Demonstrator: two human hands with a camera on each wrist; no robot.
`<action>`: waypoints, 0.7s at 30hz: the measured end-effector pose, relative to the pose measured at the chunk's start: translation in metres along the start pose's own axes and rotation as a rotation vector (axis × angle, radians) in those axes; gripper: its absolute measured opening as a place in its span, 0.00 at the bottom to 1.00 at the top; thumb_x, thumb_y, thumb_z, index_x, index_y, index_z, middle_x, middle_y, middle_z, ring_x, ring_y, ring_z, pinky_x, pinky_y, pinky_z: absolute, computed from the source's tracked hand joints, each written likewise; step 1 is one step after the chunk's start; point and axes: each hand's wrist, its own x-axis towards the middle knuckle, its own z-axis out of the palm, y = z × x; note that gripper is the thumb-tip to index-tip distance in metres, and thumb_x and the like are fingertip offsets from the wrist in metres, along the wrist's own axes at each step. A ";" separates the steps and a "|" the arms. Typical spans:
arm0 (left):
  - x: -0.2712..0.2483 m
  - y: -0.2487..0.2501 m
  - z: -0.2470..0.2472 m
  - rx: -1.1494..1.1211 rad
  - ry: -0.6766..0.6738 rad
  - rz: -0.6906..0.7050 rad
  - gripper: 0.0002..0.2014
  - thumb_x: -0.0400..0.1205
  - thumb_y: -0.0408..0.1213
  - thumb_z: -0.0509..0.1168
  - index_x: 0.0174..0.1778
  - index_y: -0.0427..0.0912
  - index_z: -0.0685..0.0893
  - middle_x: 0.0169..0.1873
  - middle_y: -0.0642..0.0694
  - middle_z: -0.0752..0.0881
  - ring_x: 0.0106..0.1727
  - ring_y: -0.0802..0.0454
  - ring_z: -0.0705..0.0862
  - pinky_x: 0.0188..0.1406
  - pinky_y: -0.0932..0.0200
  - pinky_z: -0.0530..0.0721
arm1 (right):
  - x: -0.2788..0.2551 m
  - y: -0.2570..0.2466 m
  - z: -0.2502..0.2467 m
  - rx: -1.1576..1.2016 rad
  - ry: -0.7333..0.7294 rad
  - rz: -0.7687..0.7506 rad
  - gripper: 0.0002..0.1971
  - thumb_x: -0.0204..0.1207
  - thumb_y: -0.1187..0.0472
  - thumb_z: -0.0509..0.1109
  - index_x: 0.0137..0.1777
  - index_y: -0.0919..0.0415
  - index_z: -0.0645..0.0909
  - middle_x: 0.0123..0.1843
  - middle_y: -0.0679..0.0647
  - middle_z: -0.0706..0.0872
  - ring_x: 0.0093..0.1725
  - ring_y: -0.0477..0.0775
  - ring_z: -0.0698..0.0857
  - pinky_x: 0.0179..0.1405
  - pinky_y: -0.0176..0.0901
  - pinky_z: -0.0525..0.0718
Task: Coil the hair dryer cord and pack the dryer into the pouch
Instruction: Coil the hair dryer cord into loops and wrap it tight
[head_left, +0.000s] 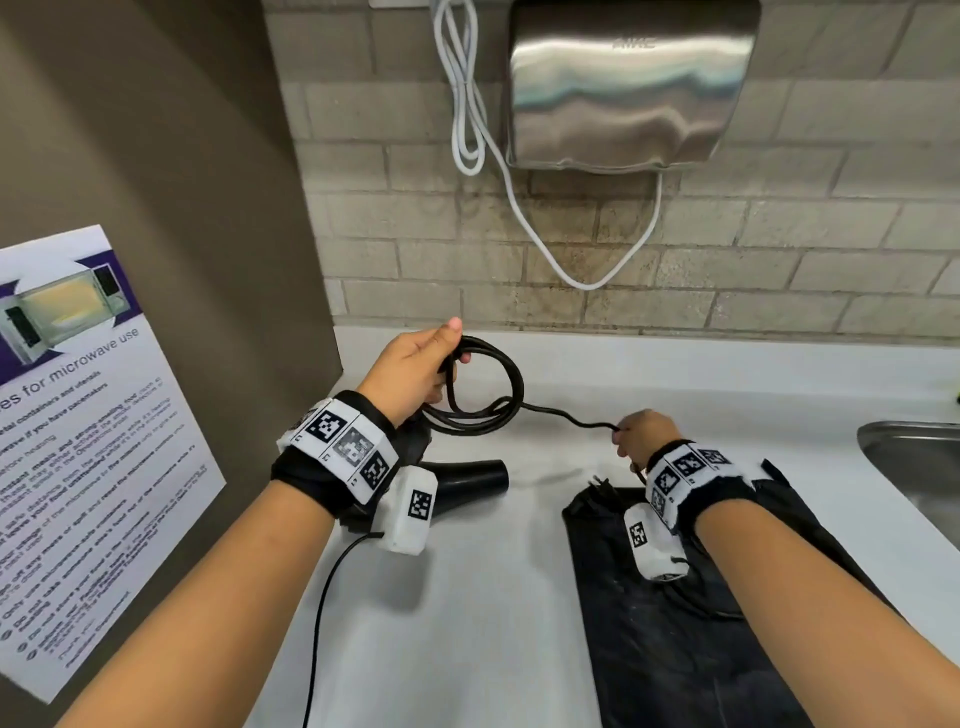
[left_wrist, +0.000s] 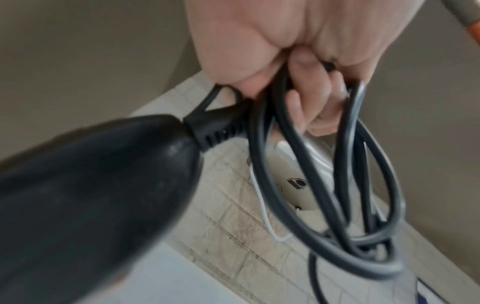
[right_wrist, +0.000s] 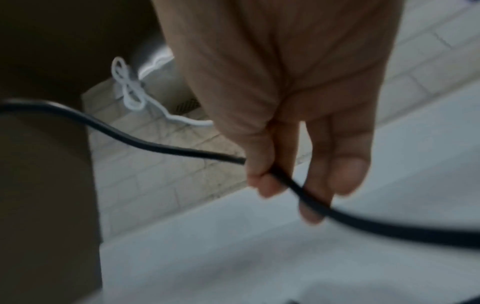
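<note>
From head height we look down on the counter (head_left: 519, 597); both close, somewhat blurred wrist views share its black cord (head_left: 566, 415).

A white countertop (head_left: 675, 374) fills the lower frame beneath a beige brick-tile wall (head_left: 779, 234). A steel hand dryer (head_left: 628, 88) hangs top centre, white cable (head_left: 467, 104) looping beside it. Brown panel with microwave notice (head_left: 78, 415) at left; steel sink (head_left: 914, 467) at right edge.

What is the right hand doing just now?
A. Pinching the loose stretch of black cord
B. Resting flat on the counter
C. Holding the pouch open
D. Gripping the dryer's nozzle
A: the right hand pinches the black cord between thumb and fingers, while the left hand holds the loops.
</note>
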 end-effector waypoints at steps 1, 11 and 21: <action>0.000 -0.001 0.000 0.043 -0.019 0.012 0.20 0.86 0.45 0.53 0.31 0.40 0.78 0.22 0.47 0.68 0.16 0.62 0.62 0.18 0.69 0.60 | -0.002 0.002 0.002 -0.069 -0.020 -0.002 0.14 0.81 0.65 0.58 0.61 0.66 0.81 0.62 0.59 0.84 0.62 0.58 0.83 0.55 0.43 0.80; 0.004 -0.007 -0.001 0.132 -0.057 0.090 0.16 0.84 0.47 0.58 0.33 0.44 0.80 0.20 0.53 0.65 0.19 0.62 0.63 0.18 0.71 0.62 | -0.034 -0.046 -0.005 -0.239 -0.126 -0.609 0.24 0.79 0.58 0.61 0.75 0.44 0.64 0.70 0.50 0.78 0.68 0.56 0.77 0.71 0.56 0.69; -0.002 -0.002 -0.002 0.212 -0.155 0.050 0.16 0.84 0.45 0.56 0.31 0.42 0.75 0.19 0.55 0.65 0.19 0.61 0.60 0.19 0.68 0.58 | -0.024 -0.056 -0.010 0.092 0.177 -0.507 0.10 0.82 0.67 0.56 0.44 0.59 0.77 0.39 0.61 0.80 0.37 0.58 0.77 0.38 0.41 0.72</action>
